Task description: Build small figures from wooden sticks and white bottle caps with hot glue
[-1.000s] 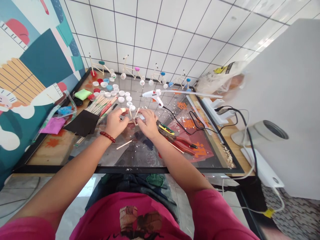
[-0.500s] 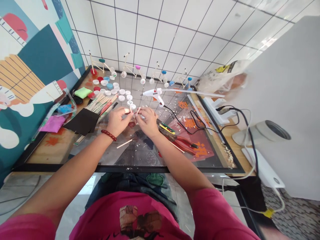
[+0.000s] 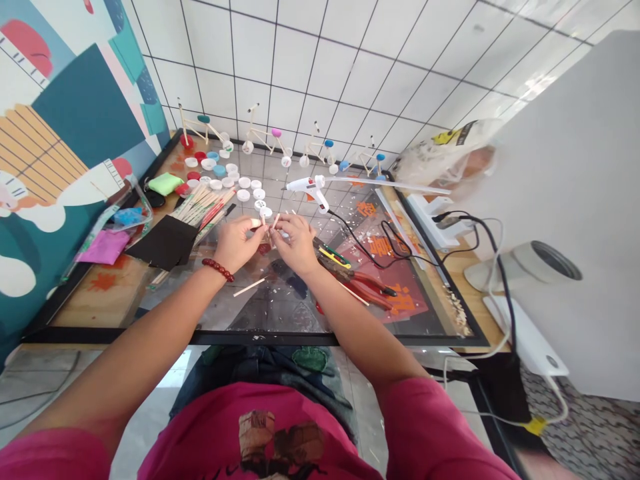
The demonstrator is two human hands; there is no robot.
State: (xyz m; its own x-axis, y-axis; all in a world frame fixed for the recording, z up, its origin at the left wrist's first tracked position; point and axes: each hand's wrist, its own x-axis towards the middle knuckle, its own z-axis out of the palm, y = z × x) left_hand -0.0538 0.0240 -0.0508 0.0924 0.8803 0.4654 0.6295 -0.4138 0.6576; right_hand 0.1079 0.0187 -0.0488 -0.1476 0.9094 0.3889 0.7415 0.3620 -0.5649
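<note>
Close together over the middle of the table, my left hand [image 3: 241, 241] and my right hand [image 3: 294, 243] are both closed in a pinch. Between the fingertips of my right hand a short wooden stick [image 3: 275, 220] points up. My left hand pinches another short stick piece [image 3: 263, 219], partly covered by the fingers. Whether the two pieces are joined cannot be seen. A red object [image 3: 263, 249] shows just under the hands. In front of them a loose wooden stick [image 3: 249, 288] lies on the table. White bottle caps [image 3: 265, 213] sit just beyond my fingers.
A white glue gun [image 3: 308, 189] lies behind my right hand, its cord running right. Red-handled pliers [image 3: 367, 287] and a yellow-green cutter [image 3: 334, 257] lie to the right. Left are a stick bundle [image 3: 200, 207] and black sheet [image 3: 164, 244]. Small stick bicycles [image 3: 263, 138] line the wall.
Hardly anything differs. The stick pieces between my fingers have shifted very slightly, while both hands stay in the same place.
</note>
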